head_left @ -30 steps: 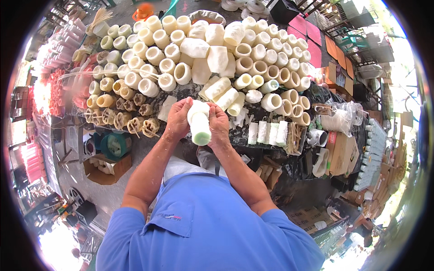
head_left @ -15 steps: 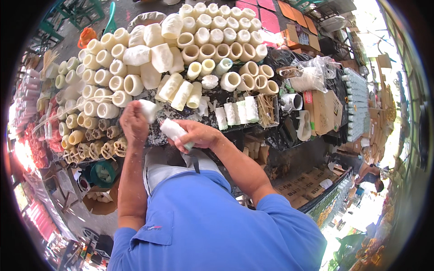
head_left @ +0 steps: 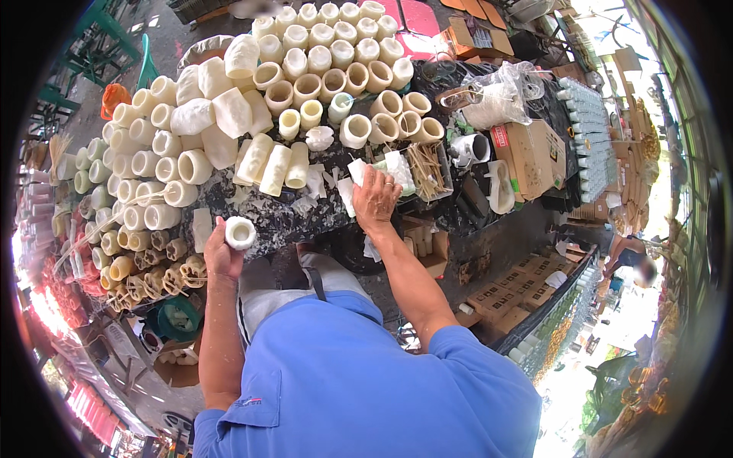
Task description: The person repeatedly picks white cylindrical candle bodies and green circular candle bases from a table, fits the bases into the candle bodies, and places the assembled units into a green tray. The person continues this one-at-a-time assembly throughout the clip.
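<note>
My left hand (head_left: pixel 223 250) holds a white, thick-walled wax cup (head_left: pixel 240 233) upright by its side, its round opening facing up. Beside that hand stands a pale wax slab (head_left: pixel 202 229). Over at the front of the dark, wax-flecked table, my right hand (head_left: pixel 376 197) has its fingers curled around a rough white candle (head_left: pixel 356 169) within a short row. Another white candle (head_left: pixel 347 197) shows left of the fingers, and one more (head_left: pixel 398 169) lies beyond them. The palm hides part of the row.
Rows of cream wax cups (head_left: pixel 307 85) cover the table's far side and left. Several cream wax cylinders (head_left: pixel 276 169) lie in the middle. At the right are a box of thin sticks (head_left: pixel 430 169), a white mug (head_left: pixel 469 149), and a cardboard carton (head_left: pixel 532 156).
My right hand has carried a white candle from in front of me to the row on the right. My left hand has lowered slightly, and the cup's opening now shows. The view has shifted.
</note>
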The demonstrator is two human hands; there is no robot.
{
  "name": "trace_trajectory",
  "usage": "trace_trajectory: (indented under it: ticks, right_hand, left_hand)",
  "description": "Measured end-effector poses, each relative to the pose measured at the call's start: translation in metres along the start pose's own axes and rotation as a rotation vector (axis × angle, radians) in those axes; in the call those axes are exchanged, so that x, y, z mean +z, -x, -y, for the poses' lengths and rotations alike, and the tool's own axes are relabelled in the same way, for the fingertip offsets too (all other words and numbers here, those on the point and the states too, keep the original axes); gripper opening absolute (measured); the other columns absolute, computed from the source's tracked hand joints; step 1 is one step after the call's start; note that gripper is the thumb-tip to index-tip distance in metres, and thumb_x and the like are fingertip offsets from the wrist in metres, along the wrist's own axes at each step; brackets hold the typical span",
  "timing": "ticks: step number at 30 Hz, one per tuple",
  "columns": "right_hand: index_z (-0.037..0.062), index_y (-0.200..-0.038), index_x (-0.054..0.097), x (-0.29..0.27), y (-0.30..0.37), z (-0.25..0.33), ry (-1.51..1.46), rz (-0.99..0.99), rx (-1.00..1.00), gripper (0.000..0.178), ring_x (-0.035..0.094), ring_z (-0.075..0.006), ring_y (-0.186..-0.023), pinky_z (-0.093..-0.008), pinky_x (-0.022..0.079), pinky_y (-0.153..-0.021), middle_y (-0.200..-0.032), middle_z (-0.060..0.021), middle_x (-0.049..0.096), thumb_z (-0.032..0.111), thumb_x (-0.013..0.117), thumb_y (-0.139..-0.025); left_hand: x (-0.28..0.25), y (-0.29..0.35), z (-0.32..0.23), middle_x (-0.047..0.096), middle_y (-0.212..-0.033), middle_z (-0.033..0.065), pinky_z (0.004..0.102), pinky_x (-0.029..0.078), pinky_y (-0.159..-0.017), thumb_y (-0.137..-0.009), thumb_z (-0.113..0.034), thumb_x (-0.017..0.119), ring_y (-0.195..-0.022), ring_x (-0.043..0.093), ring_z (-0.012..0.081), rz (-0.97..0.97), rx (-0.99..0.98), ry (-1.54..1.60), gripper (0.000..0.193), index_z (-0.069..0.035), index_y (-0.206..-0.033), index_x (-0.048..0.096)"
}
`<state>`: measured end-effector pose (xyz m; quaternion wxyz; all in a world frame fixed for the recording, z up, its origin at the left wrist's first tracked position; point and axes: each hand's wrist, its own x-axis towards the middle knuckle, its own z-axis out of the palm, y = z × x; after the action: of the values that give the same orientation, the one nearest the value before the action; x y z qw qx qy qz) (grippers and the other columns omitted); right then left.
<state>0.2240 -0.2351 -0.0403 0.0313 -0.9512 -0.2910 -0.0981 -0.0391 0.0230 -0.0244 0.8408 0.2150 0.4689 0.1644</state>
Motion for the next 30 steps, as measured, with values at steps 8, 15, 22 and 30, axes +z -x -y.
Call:
trace_trajectory:
  ticks: [8, 15, 22, 30]
  right_hand:
    - [0.0073, -0.115, 0.065, -0.001, 0.011, -0.011, -0.032, -0.053, 0.087, 0.051, 0.058, -0.0321, -0.106, -0.0503, 0.042, -0.09, -0.107, -0.0114, 0.063, 0.037, 0.086, -0.079]
    - [0.0044, -0.125, 0.063, -0.032, 0.015, 0.0, -0.136, 0.029, 0.119, 0.057, 0.054, -0.0344, -0.119, -0.0532, 0.041, -0.099, -0.123, -0.0137, 0.059, 0.036, 0.084, -0.083]
    - [-0.0032, -0.152, 0.049, -0.086, 0.015, 0.096, -1.923, 1.134, 0.288, 0.058, 0.062, -0.0162, -0.121, -0.0299, 0.048, -0.108, -0.137, -0.0116, 0.064, 0.023, 0.07, -0.104]
    - [0.0026, -0.108, 0.063, -0.059, 0.009, 0.129, -1.534, 1.072, 0.104, 0.037, 0.064, -0.0115, -0.085, -0.0288, 0.055, -0.079, -0.098, -0.0023, 0.068, 0.014, 0.087, -0.082]
  left_hand:
    - [-0.015, 0.001, 0.008, 0.068, -0.117, 0.0062, 0.0435, 0.061, -0.089, -0.109, -0.032, 0.059, -0.107, 0.07, 0.0227, 0.007, 0.011, -0.056, 0.036, -0.005, -0.132, 0.06]
    - [0.003, 0.024, 0.008, 0.07, -0.12, 0.0084, 0.0425, 0.059, -0.096, -0.103, -0.028, 0.066, -0.109, 0.07, 0.0238, 0.14, -0.048, 0.049, 0.038, -0.002, -0.13, 0.061]
    - [0.04, 0.051, -0.008, 0.066, -0.132, 0.0148, 0.0418, 0.049, -0.112, -0.089, -0.01, 0.077, -0.123, 0.064, 0.0244, 0.555, -0.137, -0.01, 0.055, 0.005, -0.138, 0.056]
    - [0.028, 0.021, -0.011, 0.073, -0.106, 0.0072, 0.0316, 0.053, -0.074, -0.083, -0.003, 0.077, -0.089, 0.067, 0.0139, 0.336, 0.213, -0.835, 0.033, -0.002, -0.116, 0.07]
